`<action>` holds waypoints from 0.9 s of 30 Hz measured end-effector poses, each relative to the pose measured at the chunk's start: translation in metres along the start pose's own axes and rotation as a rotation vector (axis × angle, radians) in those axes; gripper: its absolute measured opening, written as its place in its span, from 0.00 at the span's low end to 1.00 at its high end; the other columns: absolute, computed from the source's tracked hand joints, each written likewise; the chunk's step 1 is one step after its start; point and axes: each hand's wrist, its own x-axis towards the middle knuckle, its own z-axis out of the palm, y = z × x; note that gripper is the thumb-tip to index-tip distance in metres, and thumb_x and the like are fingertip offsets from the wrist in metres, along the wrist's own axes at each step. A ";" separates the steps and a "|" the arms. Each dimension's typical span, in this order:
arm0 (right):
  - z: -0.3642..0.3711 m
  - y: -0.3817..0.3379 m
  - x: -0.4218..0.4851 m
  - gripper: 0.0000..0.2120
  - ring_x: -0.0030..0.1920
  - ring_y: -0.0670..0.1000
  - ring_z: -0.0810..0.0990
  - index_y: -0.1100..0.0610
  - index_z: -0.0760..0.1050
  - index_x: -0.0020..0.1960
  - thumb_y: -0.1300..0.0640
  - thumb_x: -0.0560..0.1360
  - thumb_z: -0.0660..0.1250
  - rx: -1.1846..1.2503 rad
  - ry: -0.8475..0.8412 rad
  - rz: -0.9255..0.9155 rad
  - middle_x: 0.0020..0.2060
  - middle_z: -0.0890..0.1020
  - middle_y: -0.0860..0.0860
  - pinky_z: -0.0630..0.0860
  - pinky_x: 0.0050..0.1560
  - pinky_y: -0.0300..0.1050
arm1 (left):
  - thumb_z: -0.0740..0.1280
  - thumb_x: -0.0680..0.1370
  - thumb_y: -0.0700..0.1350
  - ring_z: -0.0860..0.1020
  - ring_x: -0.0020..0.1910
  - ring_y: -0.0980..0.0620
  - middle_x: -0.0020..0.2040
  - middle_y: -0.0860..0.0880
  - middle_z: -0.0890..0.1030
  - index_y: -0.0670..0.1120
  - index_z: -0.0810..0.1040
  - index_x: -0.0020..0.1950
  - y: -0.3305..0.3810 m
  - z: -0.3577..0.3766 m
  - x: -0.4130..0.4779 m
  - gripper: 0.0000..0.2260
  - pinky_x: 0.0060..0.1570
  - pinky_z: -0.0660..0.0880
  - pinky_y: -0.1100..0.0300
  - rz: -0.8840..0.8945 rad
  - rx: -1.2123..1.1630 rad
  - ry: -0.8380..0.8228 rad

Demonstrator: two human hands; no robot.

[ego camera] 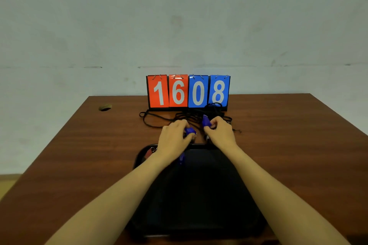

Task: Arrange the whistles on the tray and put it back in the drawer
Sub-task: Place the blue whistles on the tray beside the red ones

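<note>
The brown table [79,155] carries everything. On it, on the person's side of both grips and passing under both forearms, lies the black tray [199,195]. Its long axis seems to run from the hands back toward the body, and its far rim sits just under the wrists. Beyond the grips, against the wall, stands a flip score board [188,91] reading 1608. Between that board and the fingers sprawls a tangle of black cords [159,118].

The left hand [173,137] has its fingers curled round a blue whistle [190,131], held just past the tray's far rim. The right hand [220,132] pinches a second blue whistle [206,121], whose end points up and away toward the board. The two grips are close together.

A small blue shape [181,158] shows on the tray just below the left wrist; it is too blurred to tell whether it is another whistle or a reflection. Something red [149,153] sits in the tray's far left corner, outside the left wrist. No drawer is in view.

The coming move probably turns on one relation: the tray lies straight back from both grips, with the left hand a little nearer its rim, while the cords trail the opposite way. Drawing the whistles back should drag the tangled cords along.
</note>
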 end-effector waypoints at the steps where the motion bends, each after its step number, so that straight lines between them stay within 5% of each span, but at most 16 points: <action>1: -0.003 0.002 -0.007 0.08 0.43 0.51 0.78 0.58 0.73 0.51 0.56 0.74 0.67 -0.002 0.003 0.014 0.40 0.77 0.48 0.75 0.43 0.47 | 0.66 0.76 0.52 0.75 0.52 0.51 0.51 0.51 0.77 0.49 0.73 0.53 0.003 0.003 -0.008 0.10 0.53 0.71 0.56 0.047 0.061 0.001; 15: -0.031 0.035 -0.068 0.06 0.43 0.50 0.76 0.55 0.72 0.46 0.56 0.73 0.68 -0.067 -0.007 0.134 0.36 0.75 0.45 0.71 0.43 0.44 | 0.59 0.78 0.58 0.65 0.67 0.47 0.66 0.48 0.70 0.47 0.72 0.67 0.029 0.025 -0.080 0.22 0.68 0.57 0.51 0.228 0.448 -0.337; 27: -0.020 0.041 -0.080 0.06 0.41 0.48 0.75 0.56 0.73 0.47 0.57 0.73 0.69 -0.045 -0.044 0.158 0.35 0.75 0.44 0.72 0.42 0.43 | 0.53 0.80 0.60 0.70 0.59 0.48 0.57 0.48 0.77 0.45 0.78 0.58 0.035 0.026 -0.084 0.23 0.62 0.60 0.52 0.104 0.450 -0.313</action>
